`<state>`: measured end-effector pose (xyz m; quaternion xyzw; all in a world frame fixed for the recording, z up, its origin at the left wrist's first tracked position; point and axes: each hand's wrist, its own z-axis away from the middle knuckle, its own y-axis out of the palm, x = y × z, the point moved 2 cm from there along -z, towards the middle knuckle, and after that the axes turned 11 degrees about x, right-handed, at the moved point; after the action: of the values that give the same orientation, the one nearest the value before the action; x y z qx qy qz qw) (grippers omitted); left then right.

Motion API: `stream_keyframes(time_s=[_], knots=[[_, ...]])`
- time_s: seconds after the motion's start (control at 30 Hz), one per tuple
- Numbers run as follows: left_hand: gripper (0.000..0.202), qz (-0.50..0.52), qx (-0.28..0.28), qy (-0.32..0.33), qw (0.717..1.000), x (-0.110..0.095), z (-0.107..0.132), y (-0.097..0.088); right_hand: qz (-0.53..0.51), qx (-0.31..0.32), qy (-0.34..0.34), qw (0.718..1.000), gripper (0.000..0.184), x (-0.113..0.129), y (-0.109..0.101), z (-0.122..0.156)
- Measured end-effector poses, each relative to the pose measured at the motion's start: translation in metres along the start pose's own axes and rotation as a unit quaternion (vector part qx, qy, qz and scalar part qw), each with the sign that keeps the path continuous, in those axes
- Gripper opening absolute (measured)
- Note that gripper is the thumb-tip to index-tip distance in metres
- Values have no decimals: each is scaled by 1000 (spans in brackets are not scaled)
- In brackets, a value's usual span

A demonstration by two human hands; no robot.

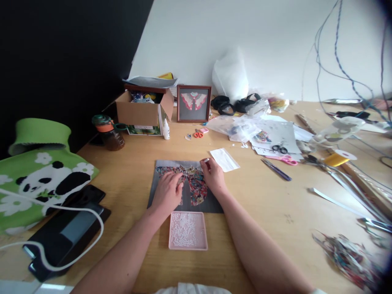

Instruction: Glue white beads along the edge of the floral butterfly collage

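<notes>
A grey sheet [152, 200] lies on the desk with a colourful floral cutout [199, 185], shaped like a wide collar, on it. White beads run along the cutout's upper middle edge. My left hand [167, 188] rests on the left part of the cutout, fingers stretched out and lying flat. At the upper right part, my right hand [213, 175] pinches a small white stick-like tool [206, 160]; its tip is too small to make out. Just below the sheet sits a square pink tray [206, 241] with many small white beads [183, 228].
Behind stand a glue bottle [165, 130], an open cardboard box [137, 113], a drink bottle [112, 136] and a framed collar picture [194, 104]. Scissors [198, 134] and a white packet [224, 159] lie nearer. Left is a green panda bag [45, 175]; right, a seam ripper-like tool [277, 169].
</notes>
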<state>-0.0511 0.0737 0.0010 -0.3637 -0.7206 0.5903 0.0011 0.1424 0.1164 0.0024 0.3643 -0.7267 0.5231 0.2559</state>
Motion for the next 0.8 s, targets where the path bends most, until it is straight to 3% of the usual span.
stream_keyframes(time_s=[0.27, 0.8], knots=[[31, -20, -47, 5, 999, -1, 0, -7, 15, -5, -6, 1000, 27, -2, 1, 0], [32, -50, -76, -12, 996, -7, 0, -15, 19, -3, -3, 1000, 27, -3, 1, 0]])
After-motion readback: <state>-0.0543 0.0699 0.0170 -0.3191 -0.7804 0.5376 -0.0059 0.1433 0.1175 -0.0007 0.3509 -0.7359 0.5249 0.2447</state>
